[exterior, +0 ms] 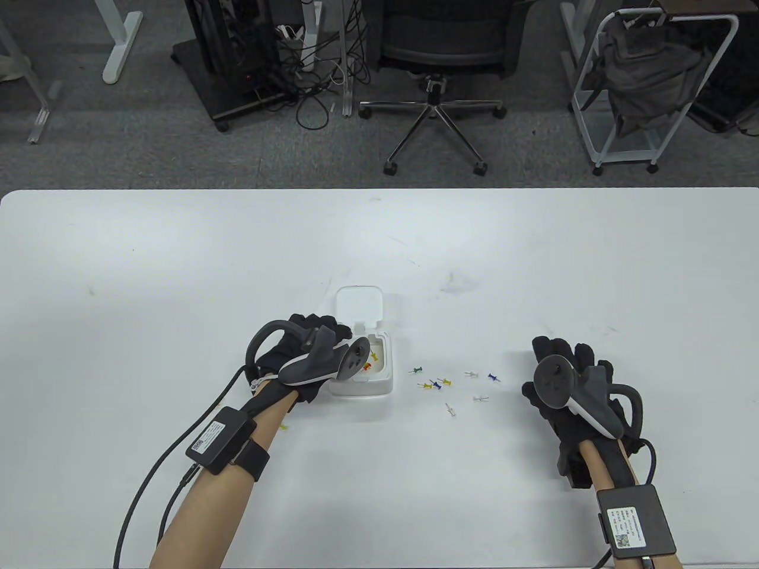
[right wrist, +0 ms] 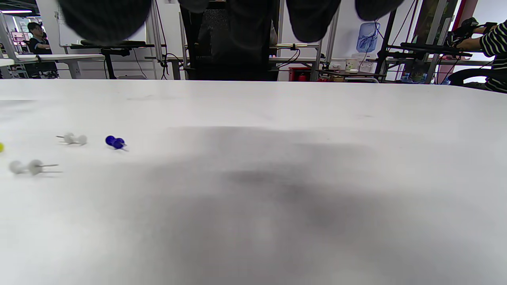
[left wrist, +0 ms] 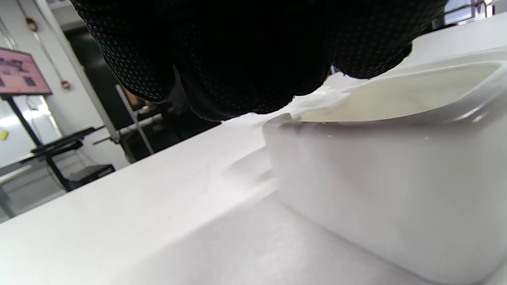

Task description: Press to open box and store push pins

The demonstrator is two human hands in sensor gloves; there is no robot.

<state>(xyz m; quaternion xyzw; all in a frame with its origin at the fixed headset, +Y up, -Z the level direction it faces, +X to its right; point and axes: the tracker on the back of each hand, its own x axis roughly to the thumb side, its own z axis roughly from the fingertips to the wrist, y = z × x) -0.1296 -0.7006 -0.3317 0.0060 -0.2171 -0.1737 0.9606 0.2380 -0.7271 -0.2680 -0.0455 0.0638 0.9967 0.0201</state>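
Note:
The white box [exterior: 379, 385] stands open at mid-table, its lid [exterior: 359, 303] tilted back. A red and a yellow push pin [exterior: 372, 358] lie inside. My left hand [exterior: 308, 349] rests against the box's left side. In the left wrist view its curled fingers [left wrist: 245, 59] touch the rim of the box [left wrist: 376, 178]. Several loose pins lie right of the box, among them a green one [exterior: 417, 371], a blue one [exterior: 492, 376] and a white one [exterior: 480, 398]. My right hand [exterior: 563, 379] lies flat on the table right of them and holds nothing. The right wrist view shows the blue pin [right wrist: 115, 142] and white pins [right wrist: 73, 138].
A yellow pin [exterior: 283, 427] lies by my left forearm. The white table [exterior: 178, 267] stretches wide on all sides. Beyond its far edge stand an office chair [exterior: 436, 89] and a white rack [exterior: 646, 83].

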